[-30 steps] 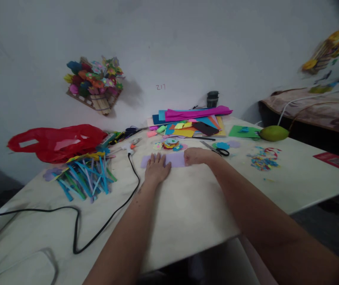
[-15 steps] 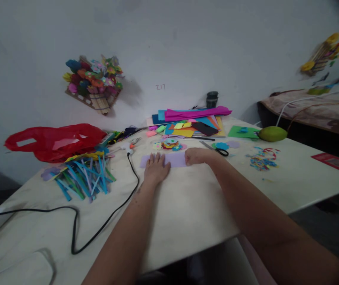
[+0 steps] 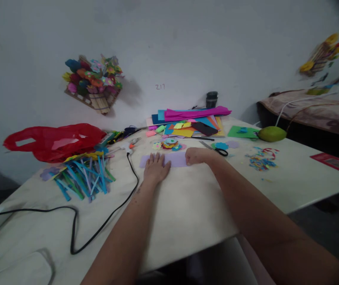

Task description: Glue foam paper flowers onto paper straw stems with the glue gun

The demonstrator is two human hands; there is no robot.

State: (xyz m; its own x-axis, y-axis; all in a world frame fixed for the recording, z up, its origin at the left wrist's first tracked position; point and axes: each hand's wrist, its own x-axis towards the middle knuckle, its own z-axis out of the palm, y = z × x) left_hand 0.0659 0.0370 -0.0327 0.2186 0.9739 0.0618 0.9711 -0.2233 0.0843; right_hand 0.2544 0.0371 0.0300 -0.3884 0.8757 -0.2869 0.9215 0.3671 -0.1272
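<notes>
A light purple strip of paper (image 3: 178, 159) lies flat on the table, its long side running left to right. My left hand (image 3: 157, 168) rests on the strip's left part, palm down with fingers spread. At the strip's right end is my right hand (image 3: 195, 156), curled into a fist against the paper; whether its fingers pinch the edge is hidden. Just beyond the strip sits a pile of colorful paper flowers (image 3: 172, 144). Scissors with black handles (image 3: 221, 151) lie behind my right wrist.
A glue gun (image 3: 127, 147) with a black cord lies left of the strip. Blue and green paper stems (image 3: 83, 178) and a red plastic bag (image 3: 56, 140) are further left. Stacked colored sheets (image 3: 197, 114) are at the back. Paper scraps (image 3: 261, 162) and a green oval object (image 3: 272, 133) lie right.
</notes>
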